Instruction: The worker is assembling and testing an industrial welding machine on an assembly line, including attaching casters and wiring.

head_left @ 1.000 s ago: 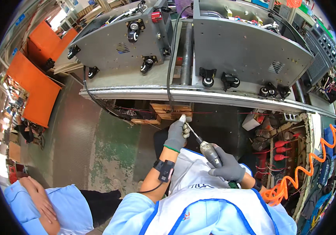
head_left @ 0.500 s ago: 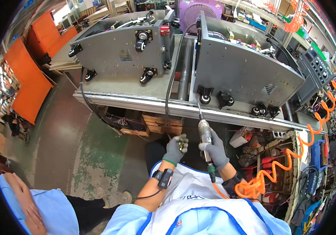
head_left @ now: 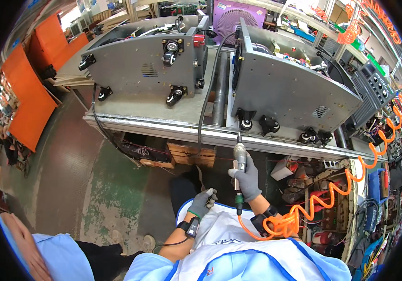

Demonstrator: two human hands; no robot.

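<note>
My right hand (head_left: 248,180), in a grey glove, grips an air screwdriver (head_left: 240,156) pointing away from me. Its long bit reaches the black swivel caster (head_left: 246,118) at the near left corner of the right grey metal cabinet (head_left: 290,89); whether the tip sits in a screw is too small to tell. An orange coiled hose (head_left: 289,225) runs from the tool's green rear fitting. Close to my apron, my left hand (head_left: 202,203), gloved too, is curled closed. Small brass-coloured screws showed in it half a second ago; the fingers now mostly hide them.
A second grey cabinet (head_left: 135,70) with casters stands on the left of the metal-edged workbench (head_left: 163,130). Behind is a purple fan (head_left: 236,18). Wooden crates (head_left: 191,153) sit underneath. A seated person's arm (head_left: 25,243) shows at lower left. A cluttered shelf (head_left: 325,206) stands at right.
My left hand has drawn back toward my body and turned, hiding the screws. My right hand and the screwdriver have shifted slightly left, the tool now straighter and its bit close against the caster's mount.
</note>
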